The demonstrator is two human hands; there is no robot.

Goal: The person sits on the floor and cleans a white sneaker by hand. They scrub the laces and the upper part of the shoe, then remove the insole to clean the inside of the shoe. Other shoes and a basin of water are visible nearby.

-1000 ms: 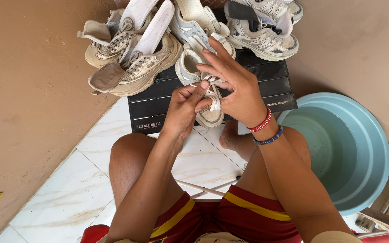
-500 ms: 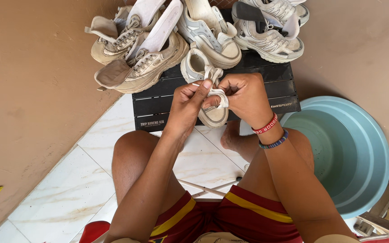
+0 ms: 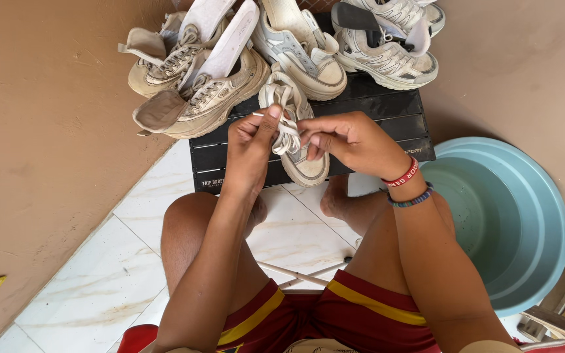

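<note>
a seated person in red shorts with yellow stripes works over a small white sneaker point(image 3: 302, 157) that lies toe toward them on a black slatted platform point(image 3: 387, 114), its tongue end pointing away toward the wall. the left hand point(image 3: 251, 147) pinches the end of a white shoelace point(image 3: 287, 134) between thumb and fingertips, the lace tip poking out to the left of the fingers; the right hand point(image 3: 348, 140) is curled over the middle of the shoe, thumb and forefinger closed on the bunched lace just above the eyelets. both grips are tight on the lace, the two hands nearly touching across the shoe. the right wrist carries a red band point(image 3: 401, 176) and a beaded bracelet point(image 3: 412, 198). behind the sneaker, at the far end of the platform, a heap of larger worn beige and white sneakers point(image 3: 230, 78) is piled, several with tongues pulled open and insoles point(image 3: 230, 39) standing out. a pale blue plastic basin point(image 3: 524, 216) sits to the right on the floor, close to the person's right knee. white marble-patterned tiles point(image 3: 99, 287) lie underfoot, beside a tan wall point(image 3: 40, 131).
</note>
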